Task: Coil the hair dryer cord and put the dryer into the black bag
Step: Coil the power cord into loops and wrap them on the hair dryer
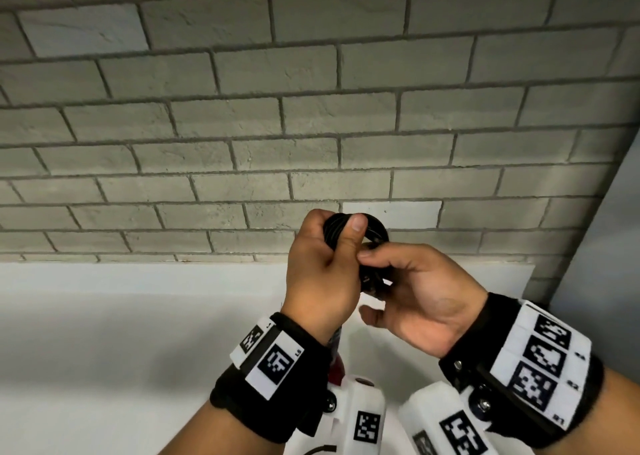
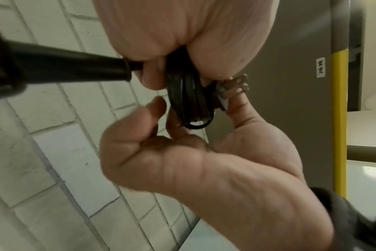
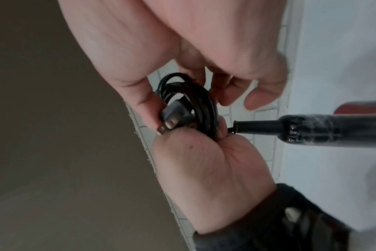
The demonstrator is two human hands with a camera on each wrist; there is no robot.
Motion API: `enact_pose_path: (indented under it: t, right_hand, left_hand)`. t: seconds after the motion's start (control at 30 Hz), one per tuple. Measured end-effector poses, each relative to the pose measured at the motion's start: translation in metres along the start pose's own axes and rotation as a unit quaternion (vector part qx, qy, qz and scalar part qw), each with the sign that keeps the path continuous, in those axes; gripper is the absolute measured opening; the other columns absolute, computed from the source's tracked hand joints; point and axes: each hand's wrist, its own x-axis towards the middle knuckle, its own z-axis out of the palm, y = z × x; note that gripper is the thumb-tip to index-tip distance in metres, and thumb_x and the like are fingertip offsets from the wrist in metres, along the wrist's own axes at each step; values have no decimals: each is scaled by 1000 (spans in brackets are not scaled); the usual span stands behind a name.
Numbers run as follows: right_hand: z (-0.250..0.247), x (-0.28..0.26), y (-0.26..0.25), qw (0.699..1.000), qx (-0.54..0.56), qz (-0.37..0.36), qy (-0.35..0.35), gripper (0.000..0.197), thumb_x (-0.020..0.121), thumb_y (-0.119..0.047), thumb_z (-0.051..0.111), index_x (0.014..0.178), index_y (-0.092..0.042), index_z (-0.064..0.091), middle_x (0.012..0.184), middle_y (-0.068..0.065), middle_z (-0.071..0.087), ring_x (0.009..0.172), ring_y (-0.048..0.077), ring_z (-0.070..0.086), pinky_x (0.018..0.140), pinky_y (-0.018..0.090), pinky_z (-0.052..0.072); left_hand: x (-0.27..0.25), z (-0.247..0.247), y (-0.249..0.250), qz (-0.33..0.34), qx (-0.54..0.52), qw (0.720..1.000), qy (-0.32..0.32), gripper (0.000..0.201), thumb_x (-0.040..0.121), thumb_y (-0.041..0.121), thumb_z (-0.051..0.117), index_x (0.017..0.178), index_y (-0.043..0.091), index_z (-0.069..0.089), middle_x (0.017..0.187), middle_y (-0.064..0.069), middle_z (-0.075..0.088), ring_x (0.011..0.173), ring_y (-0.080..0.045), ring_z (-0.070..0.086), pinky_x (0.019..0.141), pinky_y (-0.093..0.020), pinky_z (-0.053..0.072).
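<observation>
Cord [image 1: 372, 228], black, is wound into a small tight coil and held up in front of a grey brick wall [image 1: 311, 108], above a white counter [image 1: 104, 333]. Left hand [image 1: 320, 274] grips the coil w/ fingers curled round one side and thumb pressed over the top. Right hand [image 1: 420, 295] sits just beside it, thumb and forefinger pinching the plug [image 2: 232, 88] end against the coil; its other fingers are loosely bent and hold nothing. In left wrist view the plug's two metal prongs stick out past the coil, next to the right thumb. Hair dryer handle [image 3: 324, 130] hangs from the coil by its black strain relief, below the left wrist; in head view only a bit of red and dark body shows btwn the wrists. Both wrists carry black straps w/ white marker blocks. Grey panel w/ a yellow bar [image 2: 339, 118] stands to the right.
</observation>
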Motion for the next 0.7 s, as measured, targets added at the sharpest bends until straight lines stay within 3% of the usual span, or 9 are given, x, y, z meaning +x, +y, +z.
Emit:
enact_pose_path:
  t: [0.1,0.23,0.37,0.47,0.53,0.63,0.7]
  right_hand:
    - [-3,-5,-3,998,18,49,-48,25,69,-16,72,94,-17,68,84,4,60,69,16,54,56,28,42]
    - [-2,-8,-8,997,12,46,-53,16,68,-9,67,84,-6,71,74,8,66,58,15,62,55,25,49]
    - [-6,-11,-14,995,-80,53,-2,22,70,-4,70,90,2,68,72,14,64,61,21,62,51,25,53]
    - [-5,-12,-18,978,-190,43,68,10,77,-3,68,85,4,68,68,18,61,52,24,59,45,27,46]
    - [-5,-11,-22,972,-208,56,92,9,76,-6,62,82,1,64,62,17,57,44,23,52,41,25,39]
    - [-5,-11,-30,980,-147,102,90,4,69,-13,50,67,-11,48,52,9,43,36,16,32,37,16,23]
    - [-6,-13,-31,988,-66,123,68,8,61,-14,49,59,-12,42,51,5,37,34,12,28,35,13,19]
  left_hand:
    - [0,0,1,28,2,999,17,17,92,27,61,86,13,55,69,2,66,62,-7,65,59,-21,51]
    - [-3,-1,2,54,13,998,23,19,90,28,62,87,11,54,69,5,65,62,-4,63,59,-18,49]
    - [-4,-1,0,52,30,998,8,17,90,27,64,89,13,54,75,0,68,68,-7,66,61,-18,50]
    - [-4,1,-4,27,53,998,-2,16,90,30,64,89,18,54,79,0,70,72,-12,67,64,-25,52]
    - [-4,3,-5,19,67,997,-17,17,89,31,65,89,17,54,74,4,67,67,-5,64,61,-22,50]
    - [-7,5,-2,40,120,992,-26,21,87,32,67,87,17,51,65,11,57,58,2,56,52,-9,39]
    - [-10,5,0,59,158,986,-17,23,86,34,66,87,20,48,62,13,55,60,3,55,50,-7,37]
